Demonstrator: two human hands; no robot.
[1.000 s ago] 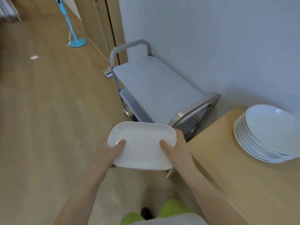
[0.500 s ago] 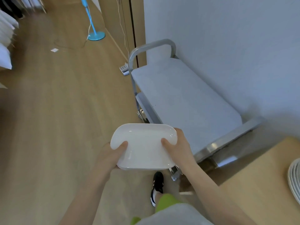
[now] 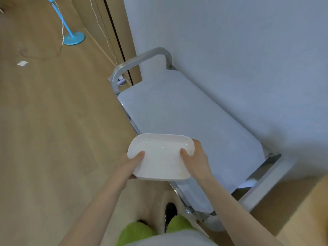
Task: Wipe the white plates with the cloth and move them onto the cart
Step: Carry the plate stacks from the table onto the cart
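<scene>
White and glossy, a rounded rectangular plate (image 3: 160, 157) is held level between both hands, its hollow facing up. Both forearms reach forward from the bottom of the view, bare and nearly straight. The left hand (image 3: 128, 165) grips the plate's left short edge: its thumb (image 3: 139, 155) lies over the rim on the inside, and the other fingers are tucked beneath, out of sight. The right hand (image 3: 196, 161) mirrors this on the right edge, thumb (image 3: 183, 152) pressed on the inner surface, remaining fingers wrapped around the outside and under. Beyond the fingertips stretches the cart (image 3: 186, 121) with its pale grey top shelf and curved metal handle (image 3: 142, 59); the plate's right half overlaps the shelf's near edge, though whether it touches cannot be told.
</scene>
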